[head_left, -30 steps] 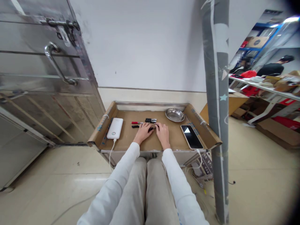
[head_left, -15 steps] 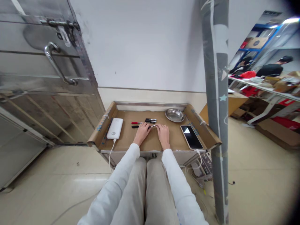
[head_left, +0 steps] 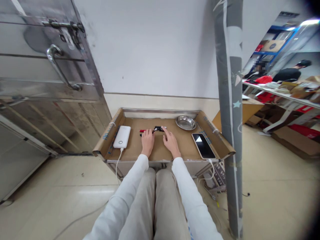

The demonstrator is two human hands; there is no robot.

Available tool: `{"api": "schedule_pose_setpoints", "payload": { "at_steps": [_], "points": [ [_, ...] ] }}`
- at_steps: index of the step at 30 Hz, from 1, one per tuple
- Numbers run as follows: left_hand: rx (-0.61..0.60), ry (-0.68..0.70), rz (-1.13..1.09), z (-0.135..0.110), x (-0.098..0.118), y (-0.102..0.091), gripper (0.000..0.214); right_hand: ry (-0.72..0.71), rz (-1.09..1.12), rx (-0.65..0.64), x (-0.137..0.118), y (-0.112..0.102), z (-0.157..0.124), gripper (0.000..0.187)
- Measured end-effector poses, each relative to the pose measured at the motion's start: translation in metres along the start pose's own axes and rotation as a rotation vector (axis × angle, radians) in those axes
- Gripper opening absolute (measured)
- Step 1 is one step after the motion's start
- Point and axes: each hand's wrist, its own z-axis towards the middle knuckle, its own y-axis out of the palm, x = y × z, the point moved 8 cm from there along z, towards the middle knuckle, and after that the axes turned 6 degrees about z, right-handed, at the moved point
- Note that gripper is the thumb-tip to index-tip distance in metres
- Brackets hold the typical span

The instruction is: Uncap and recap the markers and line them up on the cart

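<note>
My left hand is over the middle of the cardboard-lined tray, its fingers closed on a pen that is mostly hidden, with a shiny end showing past the fingertips. Just behind that hand, a red pen and a black pen lie partly covered by it. My right hand is open, its index finger stretched forward to the right end of the black pens lying at the back. Whether that fingertip touches them or the held pen, I cannot tell.
On the left of the cardboard-lined tray lies a white power bank with a cable. To the right are a round metal dish and a phone on a cable. A wrapped grey column stands beside it. People sit farther right.
My hands no longer hold the pen between them. The left hand has shifted slightly left with it, and the right hand has opened, its index finger reaching forward to the black pens.
</note>
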Motion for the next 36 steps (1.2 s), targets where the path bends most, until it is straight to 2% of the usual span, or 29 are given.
{"api": "schedule_pose_setpoints", "payload": {
  "at_steps": [3,6,11,17,25,30,36],
  "points": [
    [-0.033,-0.114,0.094,-0.007,-0.01,-0.003,0.021,0.045,-0.069,-0.013,0.009,0.006,0.001,0.05],
    [-0.074,-0.153,0.132,-0.013,-0.014,-0.005,0.022,0.101,-0.144,-0.023,0.018,0.012,0.002,0.044],
    [-0.119,-0.159,0.118,-0.015,-0.013,-0.002,0.022,0.128,-0.178,-0.019,0.021,0.014,0.002,0.04],
    [-0.122,-0.191,0.123,-0.008,-0.015,0.004,0.018,0.088,-0.173,-0.063,0.018,0.019,0.008,0.039],
    [-0.119,-0.167,0.129,-0.006,-0.011,0.006,0.017,0.054,-0.171,-0.114,0.018,0.025,0.015,0.039],
    [-0.092,-0.094,0.075,-0.006,-0.007,0.011,0.018,0.039,-0.14,-0.047,0.017,0.018,0.015,0.037],
    [-0.133,0.179,-0.19,-0.005,0.017,0.025,0.021,0.094,-0.162,0.017,0.024,0.012,0.014,0.035]
  ]
}}
